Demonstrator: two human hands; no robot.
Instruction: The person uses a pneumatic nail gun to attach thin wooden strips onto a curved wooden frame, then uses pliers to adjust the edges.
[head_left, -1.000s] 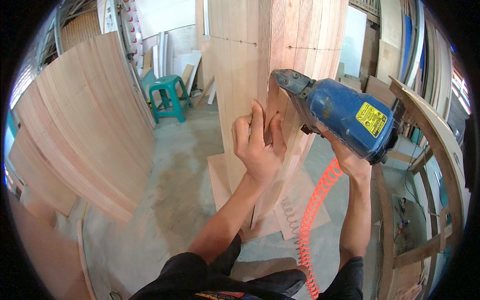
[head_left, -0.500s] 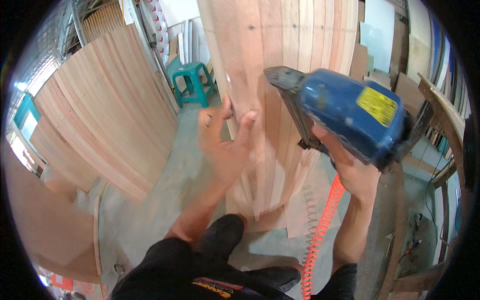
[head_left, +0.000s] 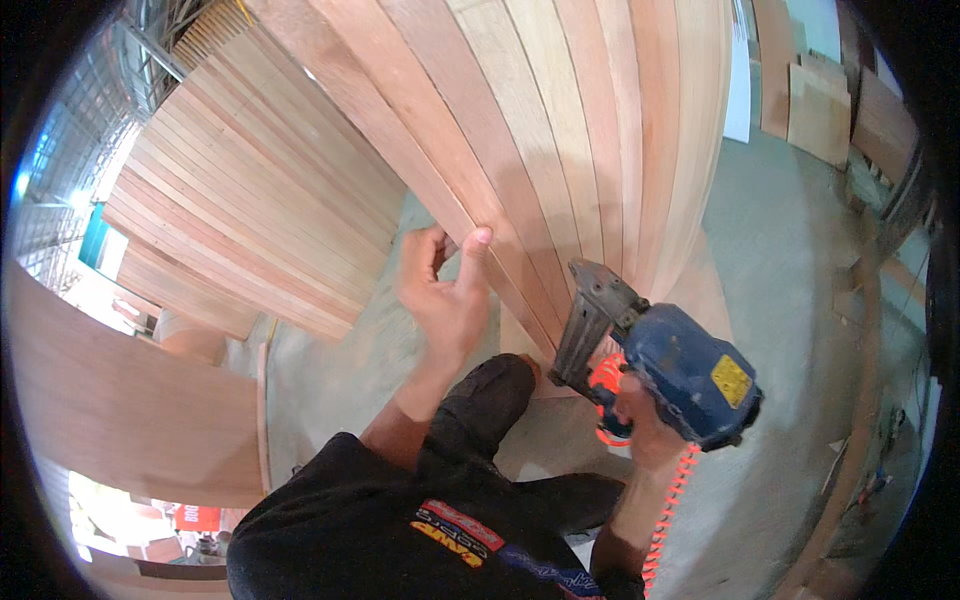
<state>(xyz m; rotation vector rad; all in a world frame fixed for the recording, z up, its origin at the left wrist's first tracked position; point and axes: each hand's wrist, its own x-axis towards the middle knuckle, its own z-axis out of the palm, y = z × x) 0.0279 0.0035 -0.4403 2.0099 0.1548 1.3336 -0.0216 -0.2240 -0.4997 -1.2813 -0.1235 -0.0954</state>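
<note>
A tall panel of narrow wooden strips (head_left: pixel 560 150) stands upright before me, in pale and reddish tones. My left hand (head_left: pixel 440 295) grips its left edge, thumb on the front face and fingers curled behind. That edge board (head_left: pixel 400 160) runs from the top of the view down toward my knee. In my right hand (head_left: pixel 652 425) is a blue pneumatic nail gun (head_left: pixel 690 365), held by the handle. Its dark nose points up and left, in front of the panel's lower part; whether it touches the wood I cannot tell. An orange coiled air hose (head_left: pixel 665 510) trails below it.
Another slatted panel (head_left: pixel 260 190) leans at the left, with a brown board (head_left: pixel 130 400) nearer me. Cut sheets (head_left: pixel 820 112) rest at the back right. A long timber piece (head_left: pixel 850 440) curves along the right over the grey floor (head_left: pixel 780 260).
The nail gun has dropped lower, and its nose now sits near the panel's lower part. My left hand has closed on the panel edge. The view has shifted, and the green stool is gone.
</note>
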